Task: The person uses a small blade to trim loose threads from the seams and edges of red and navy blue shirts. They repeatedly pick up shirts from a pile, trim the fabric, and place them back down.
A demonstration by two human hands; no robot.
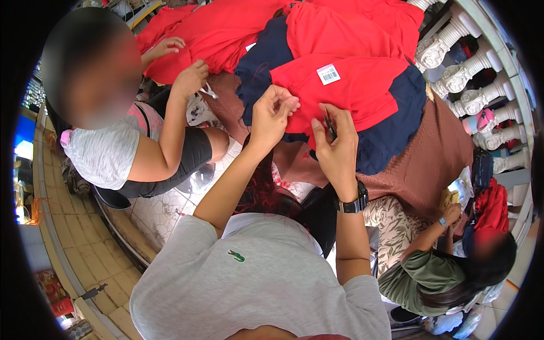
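A red garment (365,93) with a white barcode sticker (328,73) lies spread in front of me, on top of dark blue cloth (391,144). At the near-left edge of the garment, my left hand (273,116) is closed in a pinch. What its fingertips hold is too small to make out. To its right, my right hand (336,139) grips small dark thread snips (328,123) between thumb and fingers, blades pointing away from me over the red cloth. A black watch is on that wrist.
Brown cloth (439,150) covers the table beneath the garments. More red cloth (221,28) is heaped at the far side. A co-worker (122,141) sits at the left, another (442,272) at the lower right. White balusters (462,71) line the right side.
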